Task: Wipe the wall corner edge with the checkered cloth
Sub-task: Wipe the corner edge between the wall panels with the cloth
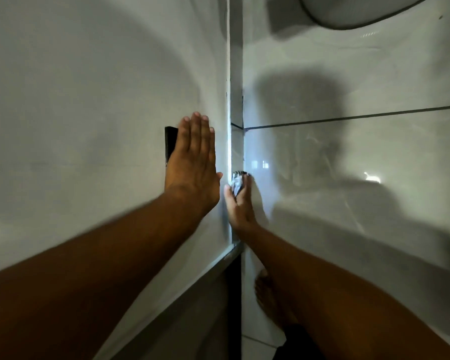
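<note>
The wall corner edge [229,100] runs vertically down the middle of the view, a pale strip between two glossy tiled faces. My right hand [240,206] is shut on the checkered cloth [237,181], a small black-and-white bunch pressed against the narrow face just right of the edge. My left hand [194,162] lies flat on the left wall face, fingers straight and together, pointing up, holding nothing. The two hands sit side by side with the edge between them.
A dark rectangular object [170,144] is on the left wall, partly behind my left hand. A grout line [348,118] crosses the right wall. A round fixture with a dark cable [348,11] hangs top right. My bare foot [270,300] stands on the floor below.
</note>
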